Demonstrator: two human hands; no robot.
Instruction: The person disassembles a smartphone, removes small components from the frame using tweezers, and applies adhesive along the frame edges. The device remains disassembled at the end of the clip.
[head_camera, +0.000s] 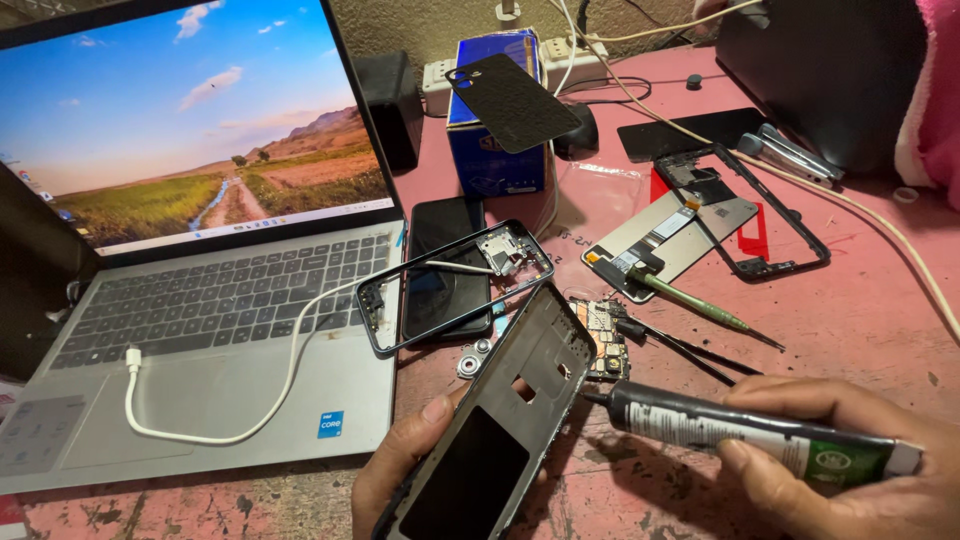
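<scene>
Nearest the camera, the left hand (400, 470) grips a grey phone frame (500, 420) from underneath, thumb pressed on its left edge, fingers curled shut around it. The frame is tilted, its top end pointing up and away, with a dark rectangle in its lower half and small cut-outs above. The right hand (850, 450) is closed around a black and green glue tube (750, 435), held nearly level. The tube's thin black nozzle points left and its tip sits right at the frame's right edge, about halfway up; whether it touches cannot be told.

Just beyond the frame, on the worn pink table (860, 320), lie a small circuit board (605, 340), a round camera ring (473, 358) and black tweezers (690, 350). A green-handled screwdriver (700, 305) rests beside them. A second, empty phone frame (455, 285) lies partly on a dark phone (445, 230) and partly on the open laptop (200, 330), which has a white cable (250, 420) across its keyboard deck.

Farther right, a phone screen panel (680, 235) lies face down with a thin black frame (780, 220) beside it. At the back stands a blue box (495, 150), closed, so its contents cannot be seen, with a black back cover (510, 100) leaning on top, and a white power strip (560, 60) behind.
</scene>
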